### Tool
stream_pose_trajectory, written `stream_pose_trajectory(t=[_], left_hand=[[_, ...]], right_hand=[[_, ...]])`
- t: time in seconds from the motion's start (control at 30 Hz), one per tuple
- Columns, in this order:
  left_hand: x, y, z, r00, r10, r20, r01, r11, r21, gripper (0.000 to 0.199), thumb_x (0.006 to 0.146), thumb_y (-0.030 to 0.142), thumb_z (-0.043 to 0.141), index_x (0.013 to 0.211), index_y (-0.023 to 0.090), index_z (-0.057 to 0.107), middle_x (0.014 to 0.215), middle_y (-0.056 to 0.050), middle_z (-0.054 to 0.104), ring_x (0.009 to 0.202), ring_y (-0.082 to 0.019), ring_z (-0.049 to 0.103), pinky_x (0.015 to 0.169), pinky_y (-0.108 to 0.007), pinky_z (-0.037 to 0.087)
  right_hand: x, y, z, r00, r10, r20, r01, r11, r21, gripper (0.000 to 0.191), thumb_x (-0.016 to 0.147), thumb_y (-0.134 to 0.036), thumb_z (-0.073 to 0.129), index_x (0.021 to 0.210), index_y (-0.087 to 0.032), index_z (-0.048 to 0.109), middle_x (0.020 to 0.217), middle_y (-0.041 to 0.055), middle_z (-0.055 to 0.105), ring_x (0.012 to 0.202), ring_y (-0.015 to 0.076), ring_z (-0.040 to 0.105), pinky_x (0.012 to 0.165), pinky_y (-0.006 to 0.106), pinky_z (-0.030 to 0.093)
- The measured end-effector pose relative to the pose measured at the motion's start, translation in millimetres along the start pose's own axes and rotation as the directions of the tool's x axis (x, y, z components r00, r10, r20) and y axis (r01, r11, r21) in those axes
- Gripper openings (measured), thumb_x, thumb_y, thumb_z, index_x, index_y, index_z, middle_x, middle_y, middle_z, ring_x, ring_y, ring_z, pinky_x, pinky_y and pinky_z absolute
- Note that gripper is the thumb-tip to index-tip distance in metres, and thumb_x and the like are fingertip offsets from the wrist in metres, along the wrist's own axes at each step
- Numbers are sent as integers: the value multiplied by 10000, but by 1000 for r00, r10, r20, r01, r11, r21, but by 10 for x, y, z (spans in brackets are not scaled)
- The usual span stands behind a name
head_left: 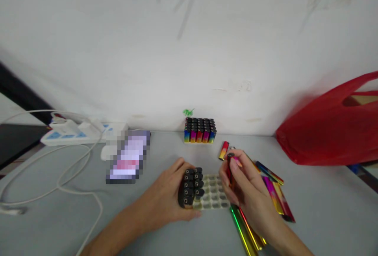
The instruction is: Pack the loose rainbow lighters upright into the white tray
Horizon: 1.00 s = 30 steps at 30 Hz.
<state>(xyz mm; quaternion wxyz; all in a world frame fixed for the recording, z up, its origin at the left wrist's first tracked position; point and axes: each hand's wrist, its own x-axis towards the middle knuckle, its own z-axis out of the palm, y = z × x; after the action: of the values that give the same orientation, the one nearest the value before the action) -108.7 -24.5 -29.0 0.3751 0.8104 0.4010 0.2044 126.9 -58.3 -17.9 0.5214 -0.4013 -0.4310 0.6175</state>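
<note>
The person's right hand [245, 183] held a single rainbow-foil lighter [231, 165] upright in pinched fingertips, its black cap uppermost, just above the right side of a clear plastic tray [215, 197] on the grey table [165, 240]. The left hand [169, 197] was cupped against the tray's left end, fingers closed round the block of black-capped lighters [191, 187] already standing in two rows there; the tray's remaining pockets stood bare.

Loose lighters [273, 187] lay fanned out on the table just beside and under the right hand, with one more, red and yellow [223, 150], lying apart behind the fingertips. Further back, against the white wall [189, 51], stood a full tray of lighters [200, 130], rainbow bodies showing below black caps. A small green scribble [188, 112] marked the wall just above it; it could not be read.

To the right sat a red plastic bag [330, 126]. To the left lay a phone [128, 157] with its screen blurred, and beyond it a white power strip [76, 133] with blue switches and white cables [59, 177] looping over the table. No brand or label on any lighter was legible.
</note>
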Motion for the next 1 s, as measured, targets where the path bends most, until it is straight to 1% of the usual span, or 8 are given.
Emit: stream_pose_trajectory(t=[0.1, 0.2, 0.27, 0.43, 0.53, 0.7, 0.83, 1.0], left_hand=[[1, -6, 29, 1000, -17, -24, 17, 1000, 11, 627, 727, 297, 1025, 1209, 249, 626, 1182, -27, 611, 1129, -297, 633, 953, -412, 528], [8, -9, 42, 999, -19, -41, 19, 1000, -8, 664, 716, 277, 1030, 1229, 249, 610, 1216, -35, 613, 1116, -291, 645, 953, -414, 532], [14, -6, 41, 999, -14, -51, 12, 1000, -24, 676, 725, 254, 1022, 1251, 255, 598, 1233, -37, 619, 1115, -285, 652, 962, -413, 532], [20, 6, 33, 998, -20, -58, 18, 999, -44, 686, 728, 218, 1014, 1264, 267, 590, 1245, -38, 630, 1127, -288, 660, 977, -417, 537], [16, -4, 35, 999, -18, -51, 15, 998, -57, 692, 720, 215, 1019, 1267, 263, 597, 1256, -38, 629, 1144, -287, 658, 995, -417, 538], [4, -28, 43, 998, -20, -56, 18, 999, -43, 678, 722, 220, 1017, 1260, 263, 606, 1240, -33, 633, 1122, -285, 664, 980, -409, 541], [9, -26, 43, 998, -13, -59, 11, 999, -39, 657, 725, 238, 1012, 1246, 261, 612, 1223, -36, 638, 1110, -288, 665, 968, -409, 548], [11, -10, 41, 998, -22, -57, 19, 999, -43, 680, 717, 233, 1017, 1263, 267, 613, 1239, -32, 638, 1117, -291, 670, 971, -408, 550]], right_hand=[[4, -5, 49, 986, 106, 132, -131, 971, 202, 523, 1060, -704, 604, 883, -212, 596, 676, -65, 418, 575, 104, 287, 549, 256, 264], [19, -20, 64, 949, 149, 279, -231, 930, 287, 680, 1046, -777, 534, 654, -233, 429, 636, -64, 314, 575, 115, 252, 556, 276, 255], [23, -11, 65, 939, 156, 308, -256, 913, 318, 684, 1048, -763, 538, 632, -249, 362, 614, -71, 292, 551, 112, 228, 534, 278, 226], [21, 39, 30, 925, 202, 323, -337, 830, 444, 651, 1017, -642, 642, 599, -268, 312, 532, -108, 219, 466, 85, 132, 458, 265, 155], [16, 29, -3, 910, 238, 338, -387, 781, 491, 646, 973, -575, 720, 587, -266, 304, 512, -120, 204, 441, 69, 124, 433, 246, 151], [17, -19, -8, 926, 216, 308, -352, 786, 508, 664, 962, -606, 749, 602, -260, 312, 532, -121, 221, 465, 62, 142, 453, 233, 177], [40, -19, 7, 916, 240, 322, -374, 798, 472, 669, 970, -648, 723, 603, -260, 320, 535, -118, 227, 469, 65, 152, 462, 235, 184], [31, 24, 12, 918, 223, 327, -365, 797, 481, 636, 979, -605, 707, 602, -264, 324, 527, -118, 225, 457, 71, 145, 449, 246, 176]])
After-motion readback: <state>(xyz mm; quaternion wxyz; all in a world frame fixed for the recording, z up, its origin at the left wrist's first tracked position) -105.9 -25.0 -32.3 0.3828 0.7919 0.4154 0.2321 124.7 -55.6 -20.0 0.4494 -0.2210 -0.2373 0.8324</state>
